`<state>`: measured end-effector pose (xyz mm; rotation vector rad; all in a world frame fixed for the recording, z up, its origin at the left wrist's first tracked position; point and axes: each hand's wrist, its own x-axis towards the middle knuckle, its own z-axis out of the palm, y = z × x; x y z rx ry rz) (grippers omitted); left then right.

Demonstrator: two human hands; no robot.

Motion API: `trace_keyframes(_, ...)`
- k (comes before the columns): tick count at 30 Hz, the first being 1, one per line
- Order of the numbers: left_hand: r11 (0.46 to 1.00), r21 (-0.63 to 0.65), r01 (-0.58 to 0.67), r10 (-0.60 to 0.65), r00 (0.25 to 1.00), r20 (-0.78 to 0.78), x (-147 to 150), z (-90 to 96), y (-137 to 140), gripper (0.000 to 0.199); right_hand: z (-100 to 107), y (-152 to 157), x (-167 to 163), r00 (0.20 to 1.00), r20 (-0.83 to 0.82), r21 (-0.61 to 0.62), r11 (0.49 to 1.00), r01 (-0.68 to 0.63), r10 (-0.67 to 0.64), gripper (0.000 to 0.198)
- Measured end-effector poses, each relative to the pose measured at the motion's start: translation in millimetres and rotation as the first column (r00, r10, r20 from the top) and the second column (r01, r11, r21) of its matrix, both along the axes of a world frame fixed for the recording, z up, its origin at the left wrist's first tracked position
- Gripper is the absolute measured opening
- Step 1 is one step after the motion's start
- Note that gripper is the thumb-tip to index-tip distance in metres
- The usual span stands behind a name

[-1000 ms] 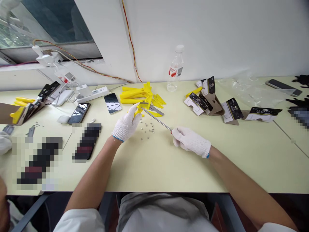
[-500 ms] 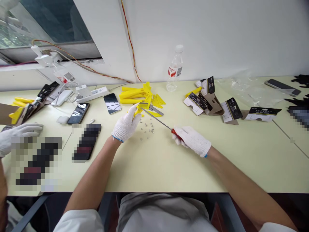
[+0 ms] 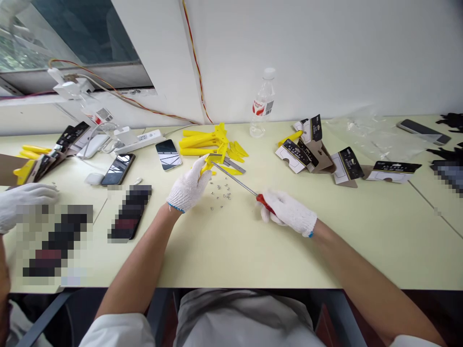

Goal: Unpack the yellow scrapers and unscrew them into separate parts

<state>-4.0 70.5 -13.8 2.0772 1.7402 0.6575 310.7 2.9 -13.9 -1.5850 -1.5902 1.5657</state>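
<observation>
My left hand (image 3: 188, 187), in a white knit glove, is closed round a yellow scraper (image 3: 207, 165) with a grey metal edge at its head. My right hand (image 3: 287, 210), gloved too, grips the red handle of a long screwdriver (image 3: 246, 187). The shaft points up and left, and its tip meets the scraper's head. Several small screws (image 3: 219, 186) lie scattered on the table just right of my left hand. Behind it are a pile of yellow scraper handles (image 3: 197, 140), loose yellow pieces (image 3: 238, 151) and flat metal blades (image 3: 235, 166).
A plastic bottle (image 3: 263, 103) stands by the wall. Card packages (image 3: 311, 149) and a clear bag (image 3: 376, 135) lie to the right. Left are phones (image 3: 168, 154), a power strip (image 3: 141, 140) and another person's gloved hand (image 3: 27, 202).
My left hand and the scraper stay in place. The fingers of my right hand have shifted on the screwdriver handle. The other person's hand has moved slightly left.
</observation>
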Motion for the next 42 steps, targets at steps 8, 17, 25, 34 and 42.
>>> trace_keyframes(8, 1.000, 0.008, 0.005, -0.005, 1.000, 0.024, -1.6, -0.3, 0.7, 0.066, 5.1, 1.1, -0.4, 0.998, 0.019, -0.012, 0.998, 0.067, -0.067, 0.058)
trace_keyframes(17, 1.000, -0.005, 0.006, -0.006, 1.000, 0.015, 0.1, 0.6, -0.2, 0.065, -3.0, 3.4, 5.6, 1.000, -0.026, 0.010, 1.000, 0.004, -0.003, 0.060)
trace_keyframes(25, 1.000, -0.009, -0.003, 0.003, 1.000, 0.003, 0.7, 1.9, -0.1, 0.066, -0.7, 3.0, 2.7, 1.000, -0.016, 0.010, 1.000, -0.010, 0.010, 0.063)
trace_keyframes(34, 1.000, -0.025, -0.006, 0.007, 1.000, 0.020, -0.4, 1.1, 1.7, 0.068, 0.0, 1.6, 1.1, 0.997, -0.065, -0.055, 0.998, -0.037, 0.033, 0.068)
trace_keyframes(42, 1.000, -0.020, 0.004, -0.003, 1.000, 0.022, -1.4, 1.4, 1.0, 0.067, 1.2, 2.3, 2.7, 0.996, 0.071, 0.043, 0.998, -0.053, 0.049, 0.049)
